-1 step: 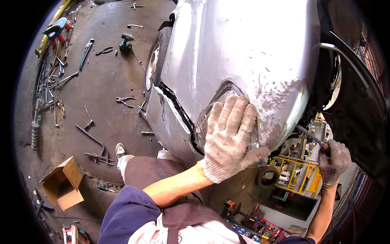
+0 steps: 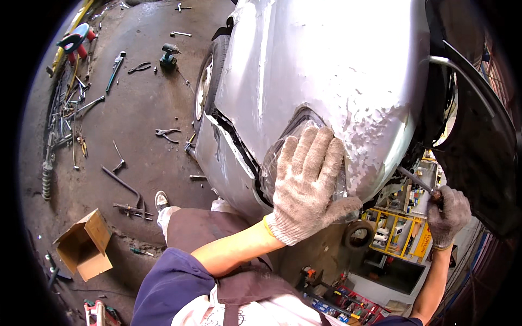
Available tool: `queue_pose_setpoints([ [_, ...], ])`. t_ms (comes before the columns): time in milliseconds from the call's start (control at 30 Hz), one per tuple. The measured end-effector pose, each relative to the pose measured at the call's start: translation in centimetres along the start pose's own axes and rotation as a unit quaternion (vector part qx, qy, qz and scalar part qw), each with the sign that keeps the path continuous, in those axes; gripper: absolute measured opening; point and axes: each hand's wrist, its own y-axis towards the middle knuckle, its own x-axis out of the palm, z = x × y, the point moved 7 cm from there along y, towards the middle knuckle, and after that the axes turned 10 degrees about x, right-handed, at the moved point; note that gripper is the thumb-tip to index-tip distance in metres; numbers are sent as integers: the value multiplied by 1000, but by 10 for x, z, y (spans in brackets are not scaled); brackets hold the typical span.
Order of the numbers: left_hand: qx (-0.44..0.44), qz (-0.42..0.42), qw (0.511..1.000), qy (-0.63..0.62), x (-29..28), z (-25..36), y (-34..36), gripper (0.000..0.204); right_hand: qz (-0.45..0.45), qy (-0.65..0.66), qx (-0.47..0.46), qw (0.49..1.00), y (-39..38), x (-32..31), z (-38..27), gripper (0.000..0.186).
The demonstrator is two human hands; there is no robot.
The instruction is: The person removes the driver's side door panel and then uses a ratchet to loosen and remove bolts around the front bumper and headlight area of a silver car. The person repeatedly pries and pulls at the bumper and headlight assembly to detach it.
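Observation:
My left hand (image 2: 310, 185), in a knitted work glove, lies flat with fingers stretched over a car lamp (image 2: 270, 171) covered in clear plastic. The lamp sits in the corner of a silver car body (image 2: 315, 60); much of it is hidden under the palm. At the right, my gloved right hand (image 2: 448, 214) is closed around the handle end of a hand tool with a long metal shaft (image 2: 416, 179). That shaft reaches in behind the edge of the body, where its tip is hidden. Beside the lamp, the silver paint (image 2: 370, 127) is flaked and rough.
A raised dark panel (image 2: 481, 157) stands at the right. On the floor to the left lie a cordless drill (image 2: 169, 57), pliers (image 2: 167, 135), a pipe wrench (image 2: 115, 70), several other tools and an open cardboard box (image 2: 89, 247). A yellow rack (image 2: 389, 239) is at the lower right.

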Motion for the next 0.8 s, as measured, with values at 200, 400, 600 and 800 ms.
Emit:
queue_pose_setpoints([
  [200, 2, -2, 1000, 1, -2, 2, 0, 102, 8, 17, -3, 1000, 4, 5, 4, 18],
  [400, 41, 173, 961, -213, -25, -49, 3, 44, 18, 19, -9, 1000, 3, 6, 10, 20],
  [600, -137, 396, 885, -203, -99, -161, 66, 38, 39, 18, -14, 999, 3, 3, 6, 21],
  [800, -99, 231, 962, -105, 15, -167, 120, 46, 46, 35, -35, 998, 9, 1, 3, 22],
])
